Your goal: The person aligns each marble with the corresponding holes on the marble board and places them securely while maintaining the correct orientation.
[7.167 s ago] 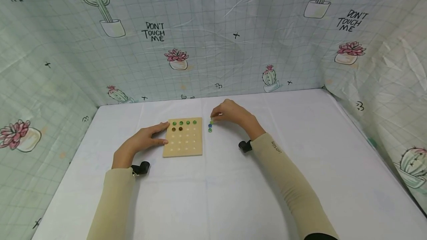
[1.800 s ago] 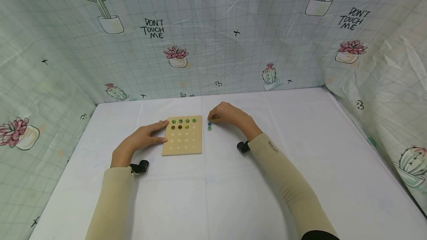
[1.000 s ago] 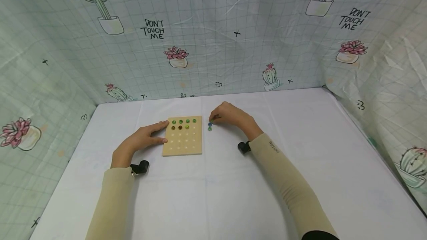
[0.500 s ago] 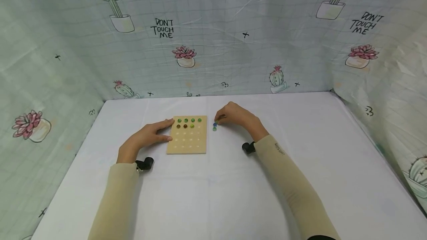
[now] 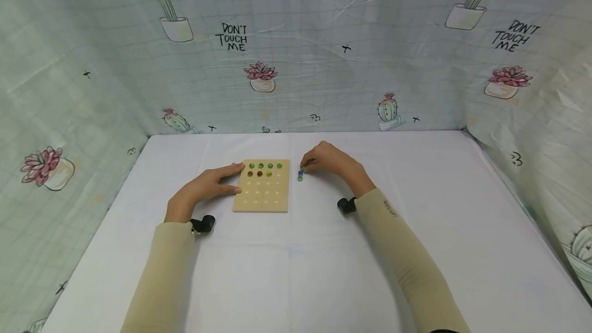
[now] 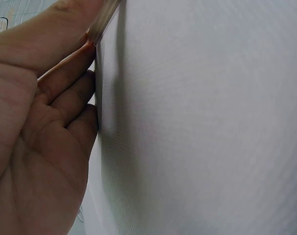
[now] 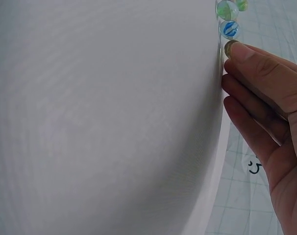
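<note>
Right grip (image 5: 329,161): closed to a pinch. The thumb and forefinger hold a yellowish-brown marble (image 7: 231,49), which the thumb tip partly covers. The other fingers bend loosely, their tips at the counter (image 5: 296,271). It cannot be told whether the held marble touches the surface.

Left grip (image 5: 205,187): thumb and fingers spread apart. The forefinger touches the board (image 5: 261,204) near its far left corner; the thumb rests lower on the same left edge.

Materials: the marbles are round, glossy and see-through, like glass. The blue marble (image 7: 230,29) is clear with blue and white stripes; the green marble (image 7: 228,10) is clear with a pale green swirl. The board is flat, tan and square-cornered, with rows of shallow round hollows. A finely woven white cloth covers the counter.

Position: the held marble sits at the right fingertips, to the right of the board and apart from it. The blue marble lies just beside it, on the side nearer the person, followed by the green marble. On the board, four green marbles (image 5: 261,165) fill the far row; two dark brown marbles (image 5: 250,173) and one yellow-green marble (image 5: 269,173) occupy the second.
</note>
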Demonstrator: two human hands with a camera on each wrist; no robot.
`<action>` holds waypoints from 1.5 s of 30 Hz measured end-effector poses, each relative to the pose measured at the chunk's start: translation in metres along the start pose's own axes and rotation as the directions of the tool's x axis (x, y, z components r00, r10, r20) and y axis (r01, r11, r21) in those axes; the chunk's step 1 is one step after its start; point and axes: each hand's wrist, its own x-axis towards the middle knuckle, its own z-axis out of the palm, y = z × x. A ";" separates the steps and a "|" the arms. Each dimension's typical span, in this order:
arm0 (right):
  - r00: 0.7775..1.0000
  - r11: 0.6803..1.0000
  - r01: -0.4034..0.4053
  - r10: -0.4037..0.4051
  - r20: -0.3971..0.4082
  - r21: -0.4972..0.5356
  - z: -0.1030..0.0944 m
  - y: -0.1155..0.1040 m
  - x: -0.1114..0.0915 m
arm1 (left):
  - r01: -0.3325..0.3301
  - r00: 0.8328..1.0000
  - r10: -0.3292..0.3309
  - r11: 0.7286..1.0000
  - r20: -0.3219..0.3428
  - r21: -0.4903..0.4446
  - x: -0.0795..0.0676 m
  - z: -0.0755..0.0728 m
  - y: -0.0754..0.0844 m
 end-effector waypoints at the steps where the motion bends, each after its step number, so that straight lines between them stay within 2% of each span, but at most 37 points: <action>1: 1.000 1.000 -0.004 0.004 -0.002 0.002 0.000 0.001 -0.001 | -0.003 1.000 0.003 1.000 0.001 0.001 0.001 0.000 0.000; 9: 1.000 1.000 -0.019 0.019 0.004 0.019 -0.001 -0.002 -0.003 | -0.010 1.000 0.010 1.000 0.002 -0.001 0.003 0.001 0.001; 30: 1.000 1.000 0.016 -0.016 -0.001 -0.022 -0.007 -0.013 0.004 | 0.008 1.000 -0.008 1.000 0.002 0.004 0.001 -0.001 0.004; 39: 0.997 0.997 0.077 -0.077 -0.025 -0.030 -0.008 -0.018 0.004 | 0.033 0.999 -0.033 0.999 0.012 0.000 0.001 -0.001 0.006; 45: 0.994 0.995 0.100 -0.101 -0.040 -0.021 -0.009 -0.022 0.004 | 0.018 1.000 -0.017 1.000 0.012 -0.006 0.002 0.000 0.008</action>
